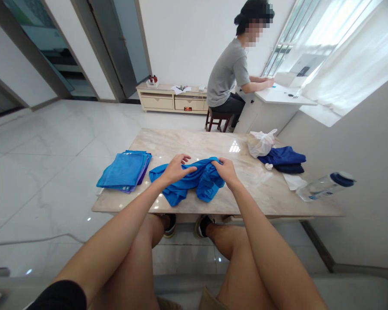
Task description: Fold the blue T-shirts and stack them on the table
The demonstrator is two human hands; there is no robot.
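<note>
A crumpled piece of bright blue cloth [194, 183] lies on the marble-patterned table [187, 142] in front of me; its exact kind does not show. My right hand [226, 170] pinches the cloth at its right end and lifts that edge a little. Over the cloth's left part is my left hand [178, 168], thumb and fingers spread apart. Whether the left palm touches the cloth I cannot tell. Left of it, a stack of flat, folded blue and purple cloths [123, 170] rests at the table's left side.
At the table's right are a white plastic bag [261, 142], dark blue cloth [286, 158] and a clear water bottle [325, 187] with a blue lid. Beyond the table, a person [228, 73] sits on a stool at a white desk [286, 97]. A low cabinet [158, 102] stands along the wall.
</note>
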